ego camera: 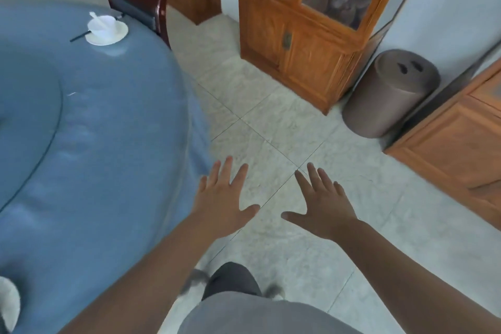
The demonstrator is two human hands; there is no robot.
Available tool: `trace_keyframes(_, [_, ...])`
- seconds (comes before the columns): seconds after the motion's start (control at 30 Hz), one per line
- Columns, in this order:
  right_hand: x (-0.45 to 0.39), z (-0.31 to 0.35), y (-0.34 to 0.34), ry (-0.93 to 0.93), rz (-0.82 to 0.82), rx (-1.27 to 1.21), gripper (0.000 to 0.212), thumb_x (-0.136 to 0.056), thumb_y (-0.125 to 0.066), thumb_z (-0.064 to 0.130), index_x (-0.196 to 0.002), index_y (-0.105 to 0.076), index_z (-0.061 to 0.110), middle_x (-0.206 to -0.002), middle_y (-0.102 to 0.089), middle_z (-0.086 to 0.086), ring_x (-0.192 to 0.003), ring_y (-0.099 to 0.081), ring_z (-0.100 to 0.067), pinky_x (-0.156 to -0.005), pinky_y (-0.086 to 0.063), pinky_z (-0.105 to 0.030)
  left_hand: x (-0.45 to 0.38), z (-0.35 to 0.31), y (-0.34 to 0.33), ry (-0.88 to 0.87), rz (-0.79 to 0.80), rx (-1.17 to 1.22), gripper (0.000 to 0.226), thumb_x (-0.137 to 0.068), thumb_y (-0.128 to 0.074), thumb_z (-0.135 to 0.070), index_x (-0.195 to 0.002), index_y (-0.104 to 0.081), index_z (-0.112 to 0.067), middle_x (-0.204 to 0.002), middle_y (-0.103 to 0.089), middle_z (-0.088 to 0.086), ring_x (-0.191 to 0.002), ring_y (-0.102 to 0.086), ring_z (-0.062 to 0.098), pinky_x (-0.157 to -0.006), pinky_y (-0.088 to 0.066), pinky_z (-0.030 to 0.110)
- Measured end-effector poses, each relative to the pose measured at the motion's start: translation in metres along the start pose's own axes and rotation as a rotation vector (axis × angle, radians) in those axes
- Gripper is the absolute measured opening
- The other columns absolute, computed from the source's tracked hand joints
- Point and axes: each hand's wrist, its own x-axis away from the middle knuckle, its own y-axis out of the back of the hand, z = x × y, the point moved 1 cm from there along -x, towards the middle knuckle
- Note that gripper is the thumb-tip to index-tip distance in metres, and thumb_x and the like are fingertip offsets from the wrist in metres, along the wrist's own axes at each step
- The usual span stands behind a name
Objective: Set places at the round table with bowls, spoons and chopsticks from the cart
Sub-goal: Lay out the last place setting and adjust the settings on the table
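Both hands are empty, fingers spread flat: the left hand (227, 198) and right hand (324, 205) hover over the tiled floor (271, 116), probably free to fetch more from the cart, which is out of view. On the far left of the blue round surface (108, 130), one place is laid: a bowl (101, 26) on a plate (108, 35) with a spoon (95, 17) inside and dark chopsticks (80, 36) alongside, before a chair (135, 3).

home dining room, round table (108, 130), display cabinet (311, 22)

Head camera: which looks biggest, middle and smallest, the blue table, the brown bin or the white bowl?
1. Blue table, fills the left side.
2. Brown bin.
3. White bowl, smallest, though it sits farther from the camera.
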Motion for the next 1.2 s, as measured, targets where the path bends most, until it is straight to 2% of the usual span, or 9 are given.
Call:
trace_keyframes(0.3, [-0.124, -0.024, 0.043, 0.065, -0.001, -0.015, 0.111, -0.066, -0.013, 0.095, -0.153, 0.010, 0.030, -0.161, 0.023, -0.002, -0.149, 0.013, -0.025, -0.118, -0.007, -0.054, -0.103, 0.014, 0.015, 0.080, -0.006, -0.015, 0.096, -0.071, -0.011, -0.083, -0.149, 0.014, -0.033, -0.161, 0.020, 0.003, -0.149, 0.010, 0.031, -0.118, -0.013, 0.055])
trace_keyframes(0.43, [-0.212, -0.024, 0.065, 0.112, 0.001, 0.010, 0.110, -0.066, -0.013, 0.095, -0.153, 0.010, 0.031, -0.160, 0.025, -0.001, -0.149, 0.013, -0.025, -0.118, -0.006, -0.053, -0.178, 0.043, 0.028, 0.097, -0.003, -0.018, 0.095, -0.075, -0.017, -0.082, -0.150, 0.013, -0.033, -0.161, 0.019, 0.004, -0.149, 0.008, 0.032, -0.118, -0.012, 0.055])
trace_keyframes(0.6, [-0.313, -0.020, 0.105, 0.123, 0.024, 0.012, 0.109, -0.065, -0.013, 0.096, -0.152, 0.013, 0.035, -0.156, 0.031, 0.003, -0.149, 0.014, -0.024, -0.118, -0.005, -0.053, -0.278, 0.092, 0.070, 0.109, -0.011, -0.018, 0.095, -0.074, -0.015, -0.082, -0.150, 0.017, -0.033, -0.161, 0.021, 0.004, -0.149, 0.008, 0.031, -0.117, -0.011, 0.055])
trace_keyframes(0.77, [-0.412, -0.021, 0.159, 0.141, 0.013, 0.020, 0.108, -0.065, -0.014, 0.095, -0.151, 0.015, 0.035, -0.157, 0.031, 0.004, -0.149, 0.015, -0.021, -0.118, -0.004, -0.052, -0.370, 0.131, 0.126, 0.151, -0.056, -0.018, 0.094, -0.075, -0.016, -0.083, -0.150, 0.012, -0.033, -0.162, 0.014, 0.006, -0.149, 0.003, 0.032, -0.117, -0.012, 0.053])
trace_keyframes(0.93, [-0.524, -0.021, 0.193, 0.209, 0.005, 0.032, 0.106, -0.067, -0.016, 0.092, -0.151, 0.015, 0.036, -0.155, 0.032, 0.007, -0.149, 0.015, -0.020, -0.118, -0.003, -0.051, -0.460, 0.167, 0.157, 0.205, -0.129, -0.018, 0.093, -0.076, -0.017, -0.082, -0.150, 0.001, -0.030, -0.161, 0.002, 0.004, -0.148, -0.007, 0.031, -0.114, -0.025, 0.056])
trace_keyframes(1.07, [-0.632, -0.022, 0.217, 0.280, 0.024, 0.048, 0.104, -0.070, -0.021, 0.091, -0.151, 0.014, 0.036, -0.157, 0.030, 0.006, -0.149, 0.016, -0.020, -0.118, -0.002, -0.052, -0.539, 0.202, 0.173, 0.294, -0.139, 0.000, 0.095, -0.074, -0.016, -0.082, -0.150, 0.006, -0.031, -0.162, 0.008, 0.004, -0.149, 0.001, 0.031, -0.117, -0.016, 0.056])
trace_keyframes(1.2, [-0.740, -0.023, 0.259, 0.380, 0.035, 0.088, 0.105, -0.069, -0.015, 0.091, -0.153, 0.011, 0.033, -0.160, 0.025, 0.002, -0.149, 0.014, -0.022, -0.118, -0.005, -0.053, -0.617, 0.232, 0.203, 0.382, -0.153, 0.033, 0.095, -0.074, -0.019, -0.082, -0.150, 0.006, -0.032, -0.162, 0.010, 0.004, -0.149, 0.006, 0.031, -0.117, -0.012, 0.054])
